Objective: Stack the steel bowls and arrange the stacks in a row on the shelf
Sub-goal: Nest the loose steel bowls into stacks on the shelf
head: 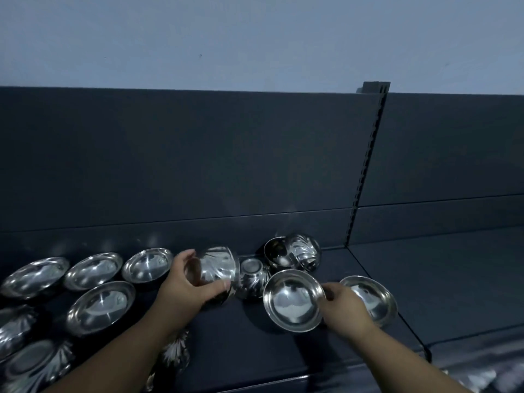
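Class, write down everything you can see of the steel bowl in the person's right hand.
The steel bowl is round, shiny and mirror-smooth inside, with a flat bottom and a thin rolled rim. It looks empty and is tilted, its opening facing the camera. The right hand pinches its rim, holding it over the dark shelf.

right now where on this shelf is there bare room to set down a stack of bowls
The widest bare patch is the shelf right of the slotted upright, past the rightmost bowl by the right hand. A smaller one lies between the forearms, in front of the upturned bowl. Left of the left hand, loose bowls crowd it.
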`<state>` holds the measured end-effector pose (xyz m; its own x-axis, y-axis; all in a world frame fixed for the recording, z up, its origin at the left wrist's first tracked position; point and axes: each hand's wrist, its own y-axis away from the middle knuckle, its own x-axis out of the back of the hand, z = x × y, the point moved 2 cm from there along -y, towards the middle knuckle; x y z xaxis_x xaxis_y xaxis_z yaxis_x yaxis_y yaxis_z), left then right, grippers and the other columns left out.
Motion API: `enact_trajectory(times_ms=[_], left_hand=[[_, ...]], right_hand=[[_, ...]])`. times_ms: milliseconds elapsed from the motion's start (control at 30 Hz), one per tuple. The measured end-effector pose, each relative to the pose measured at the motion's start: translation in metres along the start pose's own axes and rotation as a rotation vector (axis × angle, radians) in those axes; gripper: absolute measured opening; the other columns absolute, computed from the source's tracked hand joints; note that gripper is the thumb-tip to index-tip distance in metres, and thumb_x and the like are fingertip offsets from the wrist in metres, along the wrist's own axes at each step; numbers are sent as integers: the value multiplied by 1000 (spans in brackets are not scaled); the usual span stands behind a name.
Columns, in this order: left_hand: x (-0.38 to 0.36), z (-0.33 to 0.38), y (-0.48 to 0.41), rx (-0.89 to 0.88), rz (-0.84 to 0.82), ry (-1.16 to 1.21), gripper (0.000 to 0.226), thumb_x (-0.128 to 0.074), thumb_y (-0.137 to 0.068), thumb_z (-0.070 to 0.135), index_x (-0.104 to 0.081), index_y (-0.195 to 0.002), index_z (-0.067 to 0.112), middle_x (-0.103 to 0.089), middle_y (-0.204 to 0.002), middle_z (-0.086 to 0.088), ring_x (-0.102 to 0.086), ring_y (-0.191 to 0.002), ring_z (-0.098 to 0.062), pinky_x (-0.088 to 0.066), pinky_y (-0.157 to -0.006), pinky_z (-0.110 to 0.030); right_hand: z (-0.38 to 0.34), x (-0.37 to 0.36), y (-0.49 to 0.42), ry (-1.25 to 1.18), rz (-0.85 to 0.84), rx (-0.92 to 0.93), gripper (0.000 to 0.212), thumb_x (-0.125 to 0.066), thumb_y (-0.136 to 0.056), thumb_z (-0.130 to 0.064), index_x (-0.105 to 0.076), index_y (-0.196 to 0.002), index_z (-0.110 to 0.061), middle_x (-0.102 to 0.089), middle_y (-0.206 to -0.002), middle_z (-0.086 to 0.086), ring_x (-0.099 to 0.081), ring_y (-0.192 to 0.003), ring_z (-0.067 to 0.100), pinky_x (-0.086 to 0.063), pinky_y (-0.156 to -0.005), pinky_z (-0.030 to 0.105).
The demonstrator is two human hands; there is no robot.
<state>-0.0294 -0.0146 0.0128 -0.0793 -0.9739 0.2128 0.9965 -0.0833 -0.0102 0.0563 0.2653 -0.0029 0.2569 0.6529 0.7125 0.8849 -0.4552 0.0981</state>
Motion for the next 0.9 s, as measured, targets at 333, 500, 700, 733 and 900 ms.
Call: enact_trajectory(times_ms=[333,500,700,733,900], left_hand=[[-25,8,38,571,-424,697,67,-53,-78,56,-59,-127,11,-67,-122,-16,-62,-114,-31,-46,-96,-42],[-31,8,44,616,-517,798,84,-37,-80,73,-51,-135,12,-62,-128,-21,-60,-117,-38,-43,-98,-48],[-41,14,45,531,-464,798,79,-45,-76,67,-55,-131,11,-65,-124,-18,-64,-112,-35,-52,-86,-44],[-43,16,45,517,-445,770,71,-49,-79,59,-56,-129,10,-66,-122,-18,-65,-111,-34,-53,-85,-42],[-45,21,44,459,-317,460,48,-47,-90,50,-63,-118,14,-73,-110,-12,-67,-107,-29,-52,-90,-43]], right_hand=[[4,-31,0,-20,-82,-141,28,-52,-85,-15,-69,-107,-12,-71,-102,10,-67,-92,27,-57,-83,41],[6,-30,0,-33,-98,-146,22,-52,-83,-16,-67,-99,-17,-70,-99,9,-67,-89,27,-58,-81,43],[7,-16,-3,-25,-72,-107,24,-52,-86,-14,-67,-105,-14,-70,-97,5,-66,-90,23,-55,-81,38],[6,-13,-4,-14,-64,-90,24,-52,-88,-15,-67,-107,-14,-71,-99,4,-64,-89,21,-52,-78,32],[4,-3,-7,-29,-12,-25,22,-55,-90,-20,-67,-109,-17,-69,-95,-1,-55,-82,13,-38,-71,20]])
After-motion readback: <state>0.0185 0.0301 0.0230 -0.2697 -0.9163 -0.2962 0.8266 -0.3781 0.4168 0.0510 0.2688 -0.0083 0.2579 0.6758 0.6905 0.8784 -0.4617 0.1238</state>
